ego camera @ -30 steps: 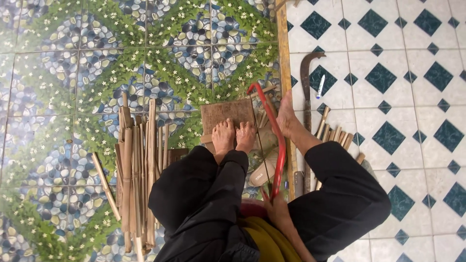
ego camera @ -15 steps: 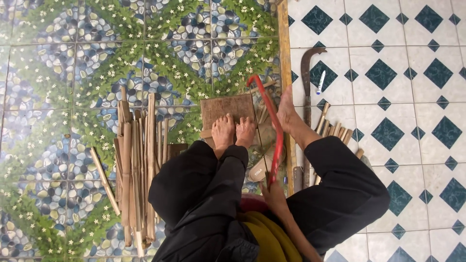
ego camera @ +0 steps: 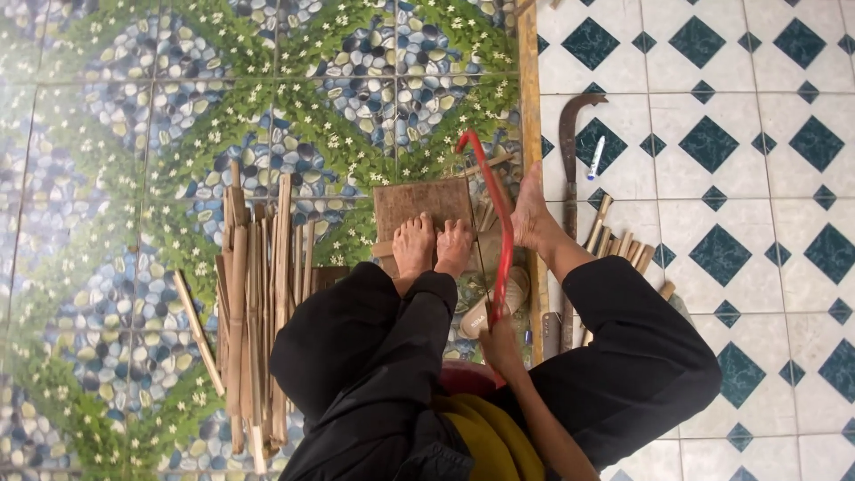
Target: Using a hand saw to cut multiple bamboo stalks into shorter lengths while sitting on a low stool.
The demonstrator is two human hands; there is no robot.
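Red curved-frame hacksaw clenched in right hand over rough brown wooden board; left hand's grip unseen.

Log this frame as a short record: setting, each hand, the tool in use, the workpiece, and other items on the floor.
setting: person seated low on a tiled floor, seen from above
right hand: right hand grips the handle of a red-framed saw
left hand: not in view
workpiece: wooden board under a hand and a foot, which cannot be told apart
left of legs: bundle of split bamboo strips
right of saw: long curved blade, short bamboo pieces, white marker
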